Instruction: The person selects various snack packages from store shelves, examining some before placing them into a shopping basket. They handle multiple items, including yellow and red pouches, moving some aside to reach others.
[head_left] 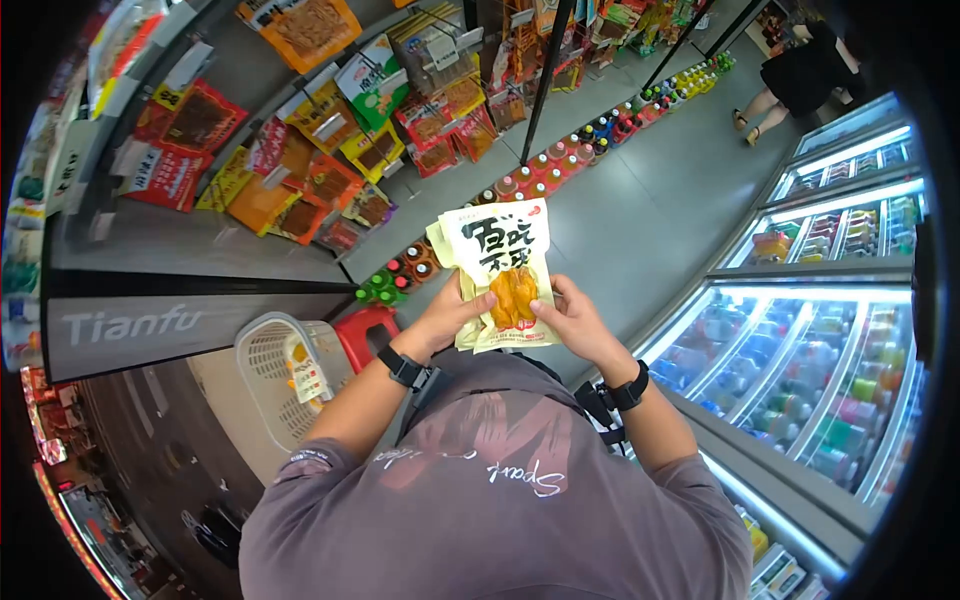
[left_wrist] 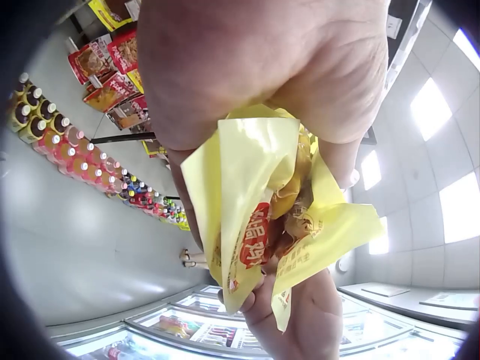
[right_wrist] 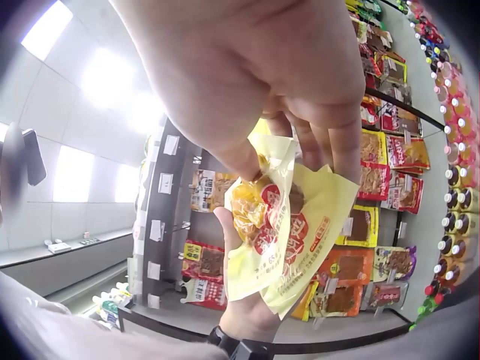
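Left hand (head_left: 449,314) and right hand (head_left: 580,323) grip yellow snack packets (head_left: 500,245).
Thumbs (head_left: 545,311) press their front; fingers behind the packets are partly hidden.

Shop: hanging snack packets (head_left: 333,182), glass-fronted fridges (head_left: 790,365), probably drinks

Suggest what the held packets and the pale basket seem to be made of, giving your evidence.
Packets: probably thin plastic film, perhaps laminated, with a soft sheen; the flat edges bend and catch light.
Basket: likely rigid moulded plastic, fairly matte, judging by its regular openwork sides and even pale colour.
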